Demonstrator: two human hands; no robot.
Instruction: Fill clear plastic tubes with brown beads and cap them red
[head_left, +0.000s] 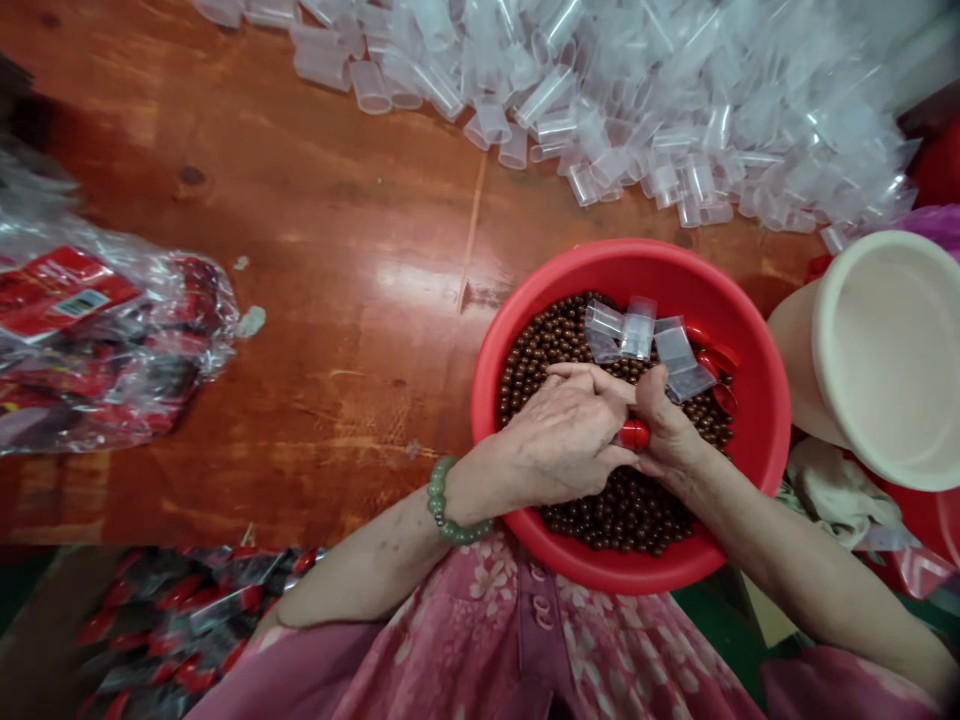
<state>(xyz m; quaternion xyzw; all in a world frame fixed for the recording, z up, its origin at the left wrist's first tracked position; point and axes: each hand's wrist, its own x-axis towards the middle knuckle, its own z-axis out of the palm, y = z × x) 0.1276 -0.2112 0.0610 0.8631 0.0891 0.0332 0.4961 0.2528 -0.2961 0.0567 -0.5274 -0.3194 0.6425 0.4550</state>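
Over a red basin (491, 330) of brown beads (544, 345), my two hands meet. My left hand (559, 435) is closed, its fingers wrapped round a small piece with a shiny red rounded end (634, 434). Close against that red end is my right hand (669, 425), curled with its thumb raised and its other fingers partly hidden behind the left. Several clear plastic sleeves (637, 328) lie on the beads just beyond my fingers. Red plastic pieces (716, 360) rest at the basin's right inner side, partly covered.
Clear plastic tubes (600, 130) are heaped along the table's far side. A clear bag of red packets (97, 340) lies at left. A white bucket (825, 350) stands right of the basin, above a crumpled cloth (840, 485). Red-and-clear pieces (180, 620) fill a space below the wooden table (337, 300).
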